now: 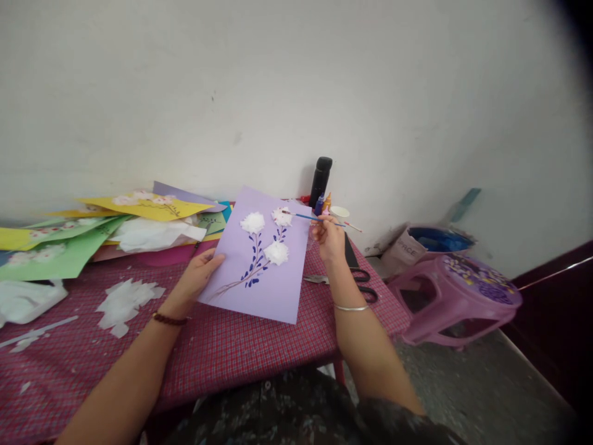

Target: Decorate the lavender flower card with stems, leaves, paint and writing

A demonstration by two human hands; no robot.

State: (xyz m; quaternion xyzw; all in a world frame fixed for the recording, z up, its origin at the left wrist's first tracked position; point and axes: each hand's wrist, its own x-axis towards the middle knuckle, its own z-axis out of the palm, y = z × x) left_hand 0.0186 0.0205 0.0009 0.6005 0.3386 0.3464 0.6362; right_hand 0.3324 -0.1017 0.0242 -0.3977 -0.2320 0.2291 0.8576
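My left hand [206, 270] grips the lower left edge of a lilac sheet of paper [282, 296], thumb on top, and the sheet tilts up off the table. Painted on it are brown stems with dark blue leaves, topped by three white paper flowers [277, 253]. A thin blue paintbrush [306, 217] is pinched in my right hand [330, 237], over the sheet's right edge. Its tip is at the upper right flower [282, 216], which bears small reddish specks; whether it touches cannot be made out.
Scissors [365, 285] with black handles lie below my right wrist. Behind stand a black bottle [320, 180], small paint bottles [327, 203] and a white dish [340, 211]. Left are coloured flower sheets [157, 206] and white paper scraps [125, 303]. A pink stool [428, 296] stands right of the checked tablecloth [259, 352].
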